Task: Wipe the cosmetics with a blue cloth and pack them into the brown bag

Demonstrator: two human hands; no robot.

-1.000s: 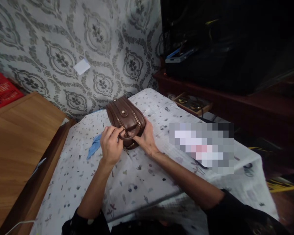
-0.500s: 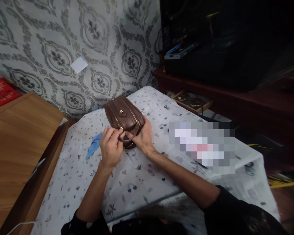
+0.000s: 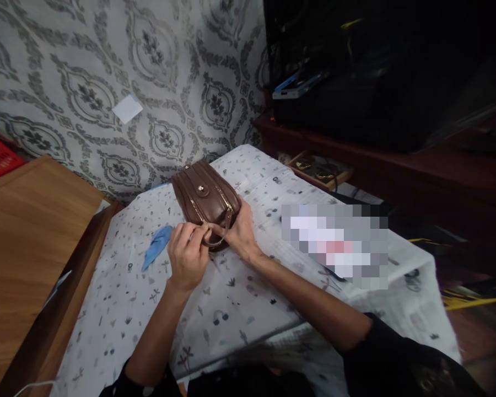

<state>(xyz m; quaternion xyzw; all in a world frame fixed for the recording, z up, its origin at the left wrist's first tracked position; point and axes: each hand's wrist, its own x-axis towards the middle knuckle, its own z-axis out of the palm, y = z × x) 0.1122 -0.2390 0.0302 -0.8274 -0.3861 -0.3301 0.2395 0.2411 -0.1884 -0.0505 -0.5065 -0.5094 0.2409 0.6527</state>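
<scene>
A brown leather-look handbag (image 3: 206,190) with two gold zips and a round gold stud lies on the patterned white cloth (image 3: 231,309). My left hand (image 3: 188,251) is closed in a pinch at the bag's near end, where the left zip meets the looped handle (image 3: 221,240). Whether the fingertips hold the handle or a zip pull is hidden. My right hand (image 3: 242,229) grips the right side of the same end, its thumb reaching under the handle loop. A crumpled blue cloth (image 3: 157,245) lies just left of my left hand.
To the right lies a dark-edged flat object, mostly blurred out (image 3: 334,242). A small tray of metal items (image 3: 320,171) stands beyond the cloth, by the dark red cabinet (image 3: 376,160). Wooden furniture (image 3: 33,237) borders the left, with a red basket (image 3: 0,157) behind. Patterned wallpaper (image 3: 157,82) closes the back.
The view has shifted slightly, moving everything a little to the left. My left fingers sit slightly lower against the handle's base; both hands stay on the bag.
</scene>
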